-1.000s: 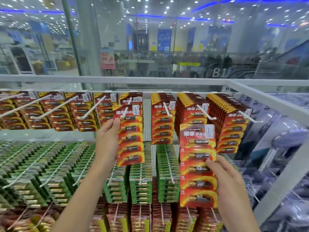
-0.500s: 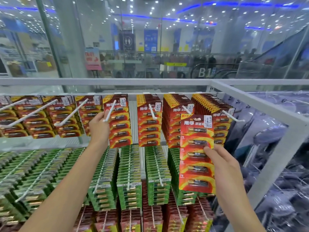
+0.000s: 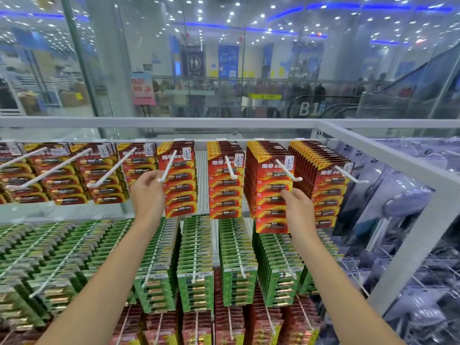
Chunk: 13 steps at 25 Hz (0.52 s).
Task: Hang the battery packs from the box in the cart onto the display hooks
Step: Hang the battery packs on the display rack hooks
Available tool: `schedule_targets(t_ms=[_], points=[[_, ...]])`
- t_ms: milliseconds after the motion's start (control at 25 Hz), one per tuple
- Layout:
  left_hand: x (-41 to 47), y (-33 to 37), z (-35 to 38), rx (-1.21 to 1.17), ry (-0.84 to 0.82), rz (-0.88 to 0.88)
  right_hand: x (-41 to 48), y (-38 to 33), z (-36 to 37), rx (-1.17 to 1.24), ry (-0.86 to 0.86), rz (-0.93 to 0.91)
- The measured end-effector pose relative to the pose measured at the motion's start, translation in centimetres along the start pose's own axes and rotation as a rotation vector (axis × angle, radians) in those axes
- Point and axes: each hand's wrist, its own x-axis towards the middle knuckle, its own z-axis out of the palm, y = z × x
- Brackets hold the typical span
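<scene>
A red battery pack [image 3: 271,188], hung on a white display hook [image 3: 288,171], is pinched at its edge by the right hand [image 3: 298,207], while the left hand [image 3: 148,192] is curled beside the tip of another hook [image 3: 167,168], its grip not clearly seen.

**Bright, even shop light; soft toward the edges**

Light comes from many small ceiling lamps [image 3: 231,13] and blue strips high up, which show as hard white dots with slight bloom; the whole scene is bright and nearly shadowless, with only thin shade between the hanging rows; the glass wall [image 3: 273,70] carries reflections and haze, so the hall behind it looks pale and soft; the red battery packs [image 3: 225,180] in the middle are sharp enough for their large print to read, with a faint sheen on the plastic; wide-angle distortion bends the white frame [image 3: 373,150] and stretches the corners; the clear-wrapped goods [image 3: 423,282] at lower right glare and smear.
</scene>
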Motion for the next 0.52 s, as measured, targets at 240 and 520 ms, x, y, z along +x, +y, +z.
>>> schedule_targets(t_ms=[240, 520], points=[[-4.8, -0.3, -2.1, -0.008, 0.001, 0.024, -1.0, 3.6, -1.7, -0.026, 0.089, -0.069], [-17.8, -2.5, -2.4, -0.152, -0.154, -0.138, -8.9, 9.2, -8.9, -0.060, 0.114, 0.017]])
